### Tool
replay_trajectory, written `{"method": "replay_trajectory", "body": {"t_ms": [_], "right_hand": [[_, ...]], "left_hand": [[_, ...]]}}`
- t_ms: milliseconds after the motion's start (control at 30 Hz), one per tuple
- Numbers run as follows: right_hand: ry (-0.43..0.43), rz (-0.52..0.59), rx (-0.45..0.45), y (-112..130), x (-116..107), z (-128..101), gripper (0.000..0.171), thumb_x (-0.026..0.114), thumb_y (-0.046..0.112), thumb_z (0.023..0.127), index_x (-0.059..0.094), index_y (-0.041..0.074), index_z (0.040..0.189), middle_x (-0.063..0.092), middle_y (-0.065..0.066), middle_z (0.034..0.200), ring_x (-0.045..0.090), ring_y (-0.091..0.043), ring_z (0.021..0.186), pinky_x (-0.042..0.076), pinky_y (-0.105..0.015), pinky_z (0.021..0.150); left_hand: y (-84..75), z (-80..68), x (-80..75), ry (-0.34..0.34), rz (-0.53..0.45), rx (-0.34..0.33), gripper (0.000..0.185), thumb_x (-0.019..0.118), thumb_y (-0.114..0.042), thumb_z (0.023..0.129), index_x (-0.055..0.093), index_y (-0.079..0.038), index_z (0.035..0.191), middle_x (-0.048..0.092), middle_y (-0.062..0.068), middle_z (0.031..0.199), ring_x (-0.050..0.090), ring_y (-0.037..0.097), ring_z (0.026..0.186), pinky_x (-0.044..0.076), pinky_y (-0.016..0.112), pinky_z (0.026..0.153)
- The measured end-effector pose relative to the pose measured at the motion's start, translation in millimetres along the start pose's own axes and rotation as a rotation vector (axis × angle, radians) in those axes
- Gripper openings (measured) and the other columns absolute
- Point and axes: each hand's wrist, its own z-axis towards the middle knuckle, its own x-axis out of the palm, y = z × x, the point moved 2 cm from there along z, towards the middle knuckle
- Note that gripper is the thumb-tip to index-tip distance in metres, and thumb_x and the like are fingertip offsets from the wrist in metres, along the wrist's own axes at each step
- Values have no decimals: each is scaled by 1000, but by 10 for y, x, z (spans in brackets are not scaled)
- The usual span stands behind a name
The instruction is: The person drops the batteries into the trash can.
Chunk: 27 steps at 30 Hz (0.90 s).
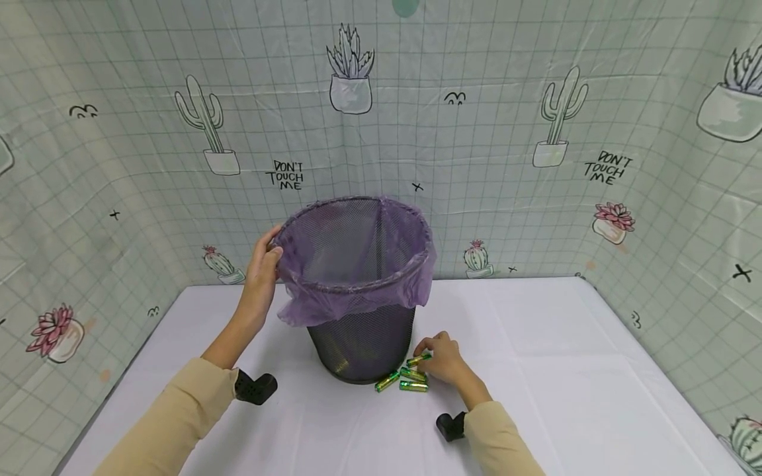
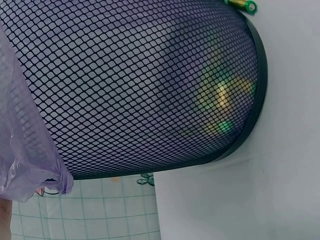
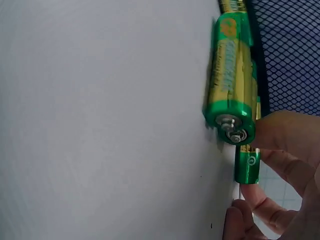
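Observation:
A black mesh wastebasket (image 1: 363,344) stands upright on the white table, lined with a purple plastic bag (image 1: 351,304) folded over its rim. My left hand (image 1: 262,268) grips the rim at the left side through the bag. By the basket's lower right, my right hand (image 1: 443,359) pinches a green-and-gold battery (image 3: 247,167) between thumb and fingers. Several like it lie beside the basket's base, among them one battery (image 1: 413,386) nearest me. Through the mesh in the left wrist view, blurred green and gold shapes (image 2: 220,95) show inside near the bottom.
The white table (image 1: 536,370) reaches back to a grid-patterned cloth wall (image 1: 381,152) printed with potted cacti, which also rises on both sides. Black wrist mounts (image 1: 256,388) stick out from both beige sleeves (image 1: 172,416).

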Motion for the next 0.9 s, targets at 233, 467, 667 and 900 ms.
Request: {"method": "replay_trajectory", "body": {"t_ms": [233, 467, 667, 900], "right_hand": [[27, -39, 7, 9, 2, 13, 17, 76, 13, 72, 65, 13, 85, 44, -12, 98, 39, -30, 91, 38, -42, 75], [52, -42, 3, 26, -9, 2, 17, 78, 15, 71, 65, 13, 80, 44, -12, 100, 39, -32, 91, 38, -42, 75], [61, -24, 5, 20, -33, -4, 18, 78, 14, 70, 62, 13, 78, 46, -11, 97, 41, -30, 91, 39, -41, 74], [40, 40, -17, -22, -77, -9, 19, 74, 14, 70, 57, 9, 76, 48, -8, 88, 43, -23, 82, 35, -31, 67]], "left_hand": [[-15, 2, 1, 2, -1, 2, 50, 27, -24, 98, 22, -16, 147, 27, 9, 146, 33, 22, 126, 30, 32, 95], [-6, 2, 4, 5, -18, -2, 50, 26, -23, 98, 22, -15, 147, 29, 10, 145, 35, 22, 123, 33, 27, 91], [4, 5, 2, 0, -21, -4, 50, 27, -23, 98, 23, -15, 147, 30, 11, 143, 36, 20, 121, 33, 27, 91], [7, 2, -2, 10, -27, 6, 49, 27, -23, 98, 22, -16, 147, 30, 11, 143, 35, 22, 125, 31, 32, 95]]}}
